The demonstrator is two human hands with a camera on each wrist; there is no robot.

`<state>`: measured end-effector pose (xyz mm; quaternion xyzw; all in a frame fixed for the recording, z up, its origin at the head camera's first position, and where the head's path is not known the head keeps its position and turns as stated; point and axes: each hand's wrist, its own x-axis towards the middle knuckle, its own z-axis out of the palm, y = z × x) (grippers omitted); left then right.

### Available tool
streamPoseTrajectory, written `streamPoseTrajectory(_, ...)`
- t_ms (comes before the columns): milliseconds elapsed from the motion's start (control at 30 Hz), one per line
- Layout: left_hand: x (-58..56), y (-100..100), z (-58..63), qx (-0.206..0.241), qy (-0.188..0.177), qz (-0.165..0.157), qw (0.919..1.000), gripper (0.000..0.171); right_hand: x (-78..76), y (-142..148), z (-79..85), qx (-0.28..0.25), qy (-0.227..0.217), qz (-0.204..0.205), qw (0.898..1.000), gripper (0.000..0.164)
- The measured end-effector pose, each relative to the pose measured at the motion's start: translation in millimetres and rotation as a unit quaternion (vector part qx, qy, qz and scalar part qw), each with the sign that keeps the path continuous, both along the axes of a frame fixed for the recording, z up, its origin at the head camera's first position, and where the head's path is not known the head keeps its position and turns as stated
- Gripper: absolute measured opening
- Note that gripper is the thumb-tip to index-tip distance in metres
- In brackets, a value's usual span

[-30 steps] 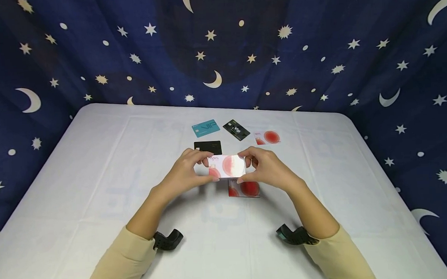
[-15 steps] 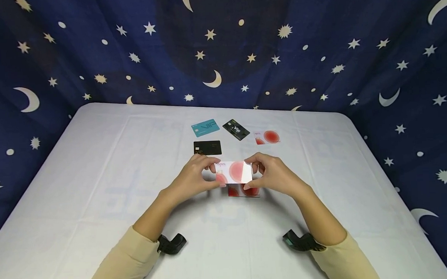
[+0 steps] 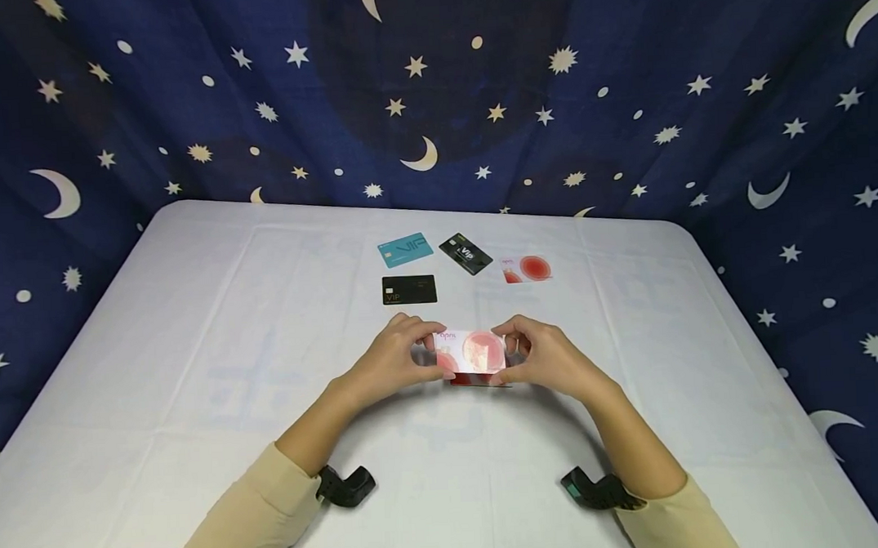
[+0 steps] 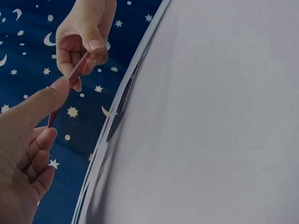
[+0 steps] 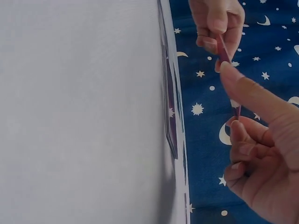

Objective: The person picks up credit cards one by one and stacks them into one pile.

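Note:
A white card with pink and red circles [image 3: 460, 351] is held level between both hands, its face catching the light. My left hand [image 3: 393, 356] pinches its left end between thumb and fingers, and my right hand [image 3: 549, 353] pinches the right end the same way. Just beneath it, on the white table, lies a small stack of cards [image 5: 169, 102] with a red-patterned top, mostly covered by the held card in the head view. Both wrist views show the held card [image 4: 78, 69] nearly edge-on, raised above the stack.
Farther back on the white table [image 3: 264, 314] lie a blue VIP card [image 3: 405, 249], a black-patterned VIP card [image 3: 466, 254], a plain black VIP card [image 3: 409, 290] and another white-and-red card [image 3: 527, 268]. A dark blue star-and-moon cloth [image 3: 431, 103] hangs behind.
Both hands have moved the held card toward the person and to the right, from beside the black card to over the stack. The black card now shows fully.

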<state>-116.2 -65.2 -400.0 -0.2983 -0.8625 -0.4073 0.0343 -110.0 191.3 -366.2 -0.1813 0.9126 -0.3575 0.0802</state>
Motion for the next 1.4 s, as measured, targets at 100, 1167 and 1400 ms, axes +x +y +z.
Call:
streamPoseTrajectory(100,0.6,2,-5.0,0.003,0.003,0.001,1.0000,0.056,-0.2,2,-2.6,0.004,-0.005,-0.002,1.000,0.061)
streamPoseTrajectory(1167,0.6,22,-43.7,-0.033,0.053,0.004,0.9980,0.051,-1.4,18,-29.5,0.049,-0.028,0.037,0.998,0.056)
streamPoseTrajectory(1400,-0.8,22,-43.2,-0.073,0.058,0.010,0.9956,0.052,-3.4,17,-29.4,0.053,-0.033,0.047,0.997,0.057)
